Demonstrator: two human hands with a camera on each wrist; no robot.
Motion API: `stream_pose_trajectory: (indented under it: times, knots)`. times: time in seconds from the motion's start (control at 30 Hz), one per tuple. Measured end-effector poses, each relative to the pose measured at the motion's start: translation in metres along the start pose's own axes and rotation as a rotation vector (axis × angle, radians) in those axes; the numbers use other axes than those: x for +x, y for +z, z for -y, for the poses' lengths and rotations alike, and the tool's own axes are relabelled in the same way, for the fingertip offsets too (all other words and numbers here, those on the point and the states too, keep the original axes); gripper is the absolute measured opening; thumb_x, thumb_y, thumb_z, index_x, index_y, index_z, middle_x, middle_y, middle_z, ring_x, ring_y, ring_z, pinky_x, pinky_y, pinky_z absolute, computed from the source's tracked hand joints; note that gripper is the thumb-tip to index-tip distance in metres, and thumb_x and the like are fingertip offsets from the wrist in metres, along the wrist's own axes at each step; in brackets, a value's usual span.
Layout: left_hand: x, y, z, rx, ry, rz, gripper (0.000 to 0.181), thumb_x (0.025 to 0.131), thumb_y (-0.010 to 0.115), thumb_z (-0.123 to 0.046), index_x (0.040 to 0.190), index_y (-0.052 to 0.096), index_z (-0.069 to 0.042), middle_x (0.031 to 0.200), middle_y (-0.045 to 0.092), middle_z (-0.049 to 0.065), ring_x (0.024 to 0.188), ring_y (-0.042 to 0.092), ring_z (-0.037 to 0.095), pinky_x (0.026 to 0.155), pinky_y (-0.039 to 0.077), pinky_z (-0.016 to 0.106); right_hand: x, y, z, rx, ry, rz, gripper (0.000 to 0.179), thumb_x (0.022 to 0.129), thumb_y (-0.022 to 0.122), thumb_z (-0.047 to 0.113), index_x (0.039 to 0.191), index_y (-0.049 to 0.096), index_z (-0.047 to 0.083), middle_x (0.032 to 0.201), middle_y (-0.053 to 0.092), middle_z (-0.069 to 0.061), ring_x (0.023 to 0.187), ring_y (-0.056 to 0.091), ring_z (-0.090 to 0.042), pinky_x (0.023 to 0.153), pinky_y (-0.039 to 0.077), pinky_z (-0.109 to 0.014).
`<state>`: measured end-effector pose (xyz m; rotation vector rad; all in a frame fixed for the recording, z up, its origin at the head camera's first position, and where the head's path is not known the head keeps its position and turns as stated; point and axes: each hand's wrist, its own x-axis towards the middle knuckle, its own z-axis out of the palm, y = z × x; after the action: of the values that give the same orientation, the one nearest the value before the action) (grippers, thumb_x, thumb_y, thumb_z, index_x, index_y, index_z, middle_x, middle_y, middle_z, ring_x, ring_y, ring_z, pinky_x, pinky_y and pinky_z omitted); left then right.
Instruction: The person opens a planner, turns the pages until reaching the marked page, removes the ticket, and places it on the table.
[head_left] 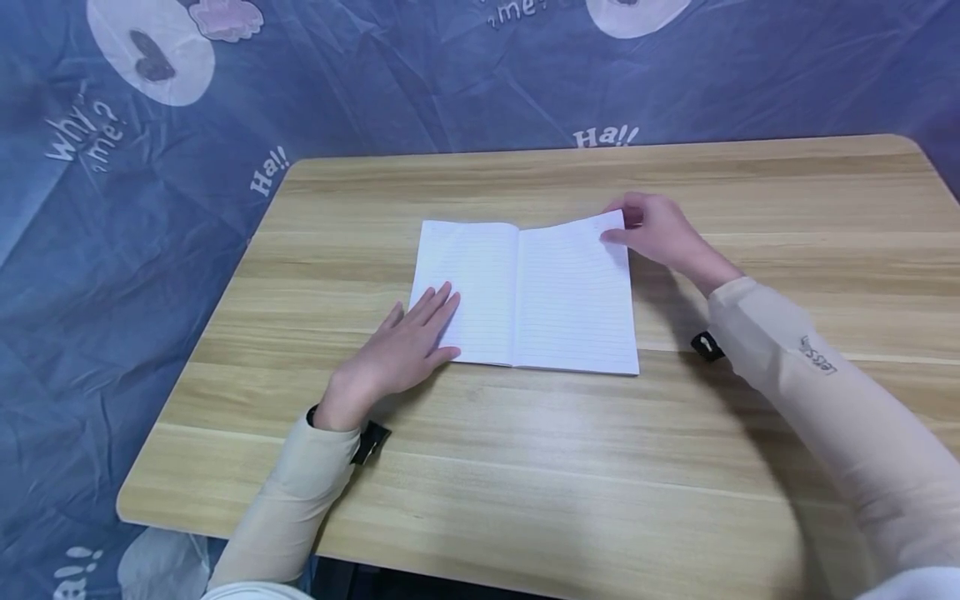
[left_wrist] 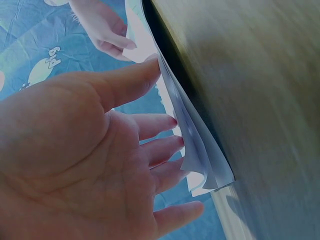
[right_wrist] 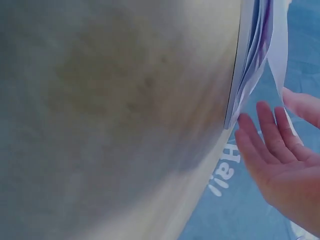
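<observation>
An open notebook (head_left: 573,308) with blank ruled pages lies on the wooden table. My left hand (head_left: 401,346) rests on the lower left of its left page, fingers straight and spread. In the left wrist view the loose page edges (left_wrist: 200,145) fan out beside the fingertips. At the upper right corner my right hand (head_left: 656,229) pinches a page. The right wrist view has that page (right_wrist: 278,50) lifted away from the stack, thumb on one side and fingers behind it.
The wooden table (head_left: 480,467) has rounded corners. Behind it and on the left hangs a blue printed cloth (head_left: 420,75). Black straps with small dark mounts (head_left: 370,442) sit at the wrists, over beige sleeves (head_left: 810,400).
</observation>
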<state>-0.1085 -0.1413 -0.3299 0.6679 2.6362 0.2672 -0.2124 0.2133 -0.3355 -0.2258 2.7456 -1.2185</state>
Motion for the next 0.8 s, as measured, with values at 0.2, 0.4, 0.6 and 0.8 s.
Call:
stream_pose_trajectory:
  times: [0.2,0.4,0.6,0.8]
  knots:
    - [-0.001,-0.001,-0.001,0.003,0.002,0.003,0.072,0.104,0.046,-0.039,0.158,0.008,-0.011,0.164,-0.002,0.003,0.149,-0.003,0.021,0.118,0.002,0.054,-0.016,-0.002,-0.007,0.202,0.066,-0.030,0.036,0.090,0.070,0.007,0.122,0.059,-0.008,0.102,0.068,-0.003,0.085,0.060,0.002,0.073,0.047,-0.012]
    - [-0.001,-0.001,0.000,0.005,-0.002,0.006,0.072,0.104,0.045,-0.039,0.158,0.007,-0.011,0.164,-0.003,0.003,0.149,-0.003,0.021,0.118,0.003,0.053,-0.036,-0.004,-0.009,0.280,0.092,0.018,0.043,0.091,0.071,0.011,0.128,0.058,-0.007,0.097,0.070,0.012,0.086,0.062,0.007,0.077,0.048,-0.011]
    - [-0.001,-0.001,-0.001,0.003,0.000,0.007,0.072,0.104,0.045,-0.039,0.158,0.007,-0.011,0.164,-0.003,0.003,0.149,-0.003,0.022,0.118,0.003,0.053,-0.056,-0.006,-0.010,0.307,0.125,0.087,0.050,0.092,0.071,0.017,0.136,0.055,-0.003,0.108,0.071,0.009,0.094,0.063,0.006,0.082,0.048,-0.011]
    - [-0.001,-0.001,-0.001,0.001,-0.003,0.009,0.072,0.104,0.045,-0.039,0.158,0.007,-0.011,0.164,-0.003,0.003,0.149,-0.003,0.022,0.118,0.003,0.053,-0.068,-0.002,-0.007,0.345,0.155,0.136,0.053,0.093,0.070,0.015,0.139,0.051,-0.005,0.117,0.070,0.000,0.096,0.064,0.004,0.084,0.048,-0.011]
